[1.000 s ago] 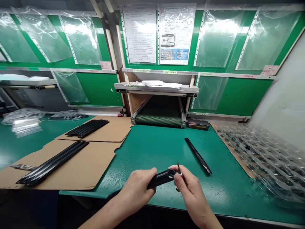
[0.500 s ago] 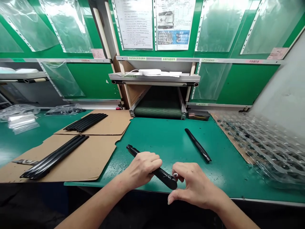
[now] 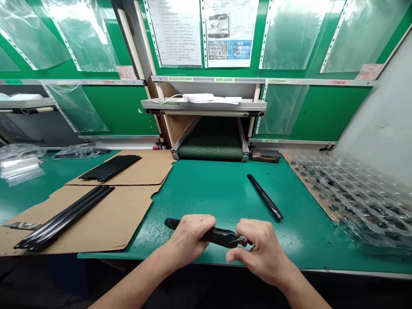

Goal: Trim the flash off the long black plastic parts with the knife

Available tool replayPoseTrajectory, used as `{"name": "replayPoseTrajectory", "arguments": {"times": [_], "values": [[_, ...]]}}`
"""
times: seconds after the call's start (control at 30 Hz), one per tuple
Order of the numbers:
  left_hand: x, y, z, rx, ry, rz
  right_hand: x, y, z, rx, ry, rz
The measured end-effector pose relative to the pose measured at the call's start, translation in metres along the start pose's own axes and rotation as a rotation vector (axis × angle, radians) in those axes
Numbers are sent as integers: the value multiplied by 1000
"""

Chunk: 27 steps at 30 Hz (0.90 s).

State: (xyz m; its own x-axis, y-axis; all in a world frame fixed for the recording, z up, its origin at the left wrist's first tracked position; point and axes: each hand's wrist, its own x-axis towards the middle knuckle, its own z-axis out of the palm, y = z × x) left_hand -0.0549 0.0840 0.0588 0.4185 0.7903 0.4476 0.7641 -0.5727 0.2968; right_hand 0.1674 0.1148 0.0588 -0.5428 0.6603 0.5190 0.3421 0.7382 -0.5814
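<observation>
My left hand [image 3: 189, 238] grips a glossy black plastic bar [image 3: 219, 236] across its middle, holding it almost level just above the green mat [image 3: 206, 193]. My right hand [image 3: 262, 251] is at the bar's right end, pinching a small metal blade [image 3: 241, 239] between thumb and fingers. The blade's tip is at or very near the bar's end, and my fingers hide part of it. A similar black bar [image 3: 265, 197] lies alone on the mat, beyond my right hand.
Two cardboard sheets [image 3: 128, 169] at left carry bundled black bars [image 3: 64, 219]. A transparent blister tray stack [image 3: 354, 197] fills the right side. A small conveyor [image 3: 210, 151] and a dark tray [image 3: 265, 155] stand at the back. Plastic bags [image 3: 19, 165] lie far left.
The bar has swung from a diagonal, far end up-left, to nearly level. My hands are closer together, with the blade at the bar's right end. The view has shifted slightly.
</observation>
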Motion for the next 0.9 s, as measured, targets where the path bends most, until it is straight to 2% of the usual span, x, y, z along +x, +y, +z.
{"name": "replayPoseTrajectory", "arguments": {"times": [0.2, 0.3, 0.4, 0.53, 0.7, 0.9], "values": [[-15, 25, 10, -224, -93, -404, -2, 1, 24, -119, 310, -33], [-19, 41, 15, -376, -120, -529, -3, 0, 38, -219, 397, -9], [-20, 52, 18, -514, -96, -628, -3, -3, 47, -330, 460, 37], [-19, 54, 21, -581, -66, -713, 2, -6, 47, -429, 468, 105], [-18, 60, 17, -620, -48, -768, 1, -8, 50, -546, 440, 120], [-17, 64, 14, -667, -90, -812, -4, -11, 59, -595, 444, 157]]}}
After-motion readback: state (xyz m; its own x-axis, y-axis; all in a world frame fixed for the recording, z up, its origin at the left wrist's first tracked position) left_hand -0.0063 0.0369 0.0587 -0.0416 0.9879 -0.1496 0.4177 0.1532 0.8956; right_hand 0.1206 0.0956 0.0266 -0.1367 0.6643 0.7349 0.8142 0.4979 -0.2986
